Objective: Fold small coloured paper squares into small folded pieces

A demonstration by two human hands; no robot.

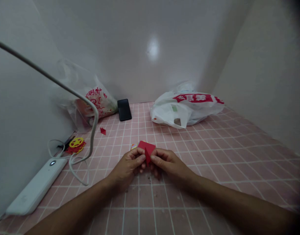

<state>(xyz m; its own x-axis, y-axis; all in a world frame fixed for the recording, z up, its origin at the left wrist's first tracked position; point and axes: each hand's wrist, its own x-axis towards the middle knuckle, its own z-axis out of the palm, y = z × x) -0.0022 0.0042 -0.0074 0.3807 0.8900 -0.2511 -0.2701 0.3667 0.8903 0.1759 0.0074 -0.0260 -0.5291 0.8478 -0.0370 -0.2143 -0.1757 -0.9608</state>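
— Paper [147,148]: red, folded, pinched between left hand [129,164] and right hand [166,162], just above pink worktop [213,153].
— Both grips clamped on near edge?
— Yes; thumbs pressing, likely steadying a fold. Phone [124,109], bags well apart.

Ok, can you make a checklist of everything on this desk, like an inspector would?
Surface: pink grid mat, a red scrap lying loose.
Job's things: red paper, folded, pinched by both hands above the mat.
Clutter: two plastic bags, phone, red and yellow cutouts.
Fingers: left hand and right hand both shut on the paper.
Cables: white cord coiled by a white lamp base.
Surroundings: plain white walls.
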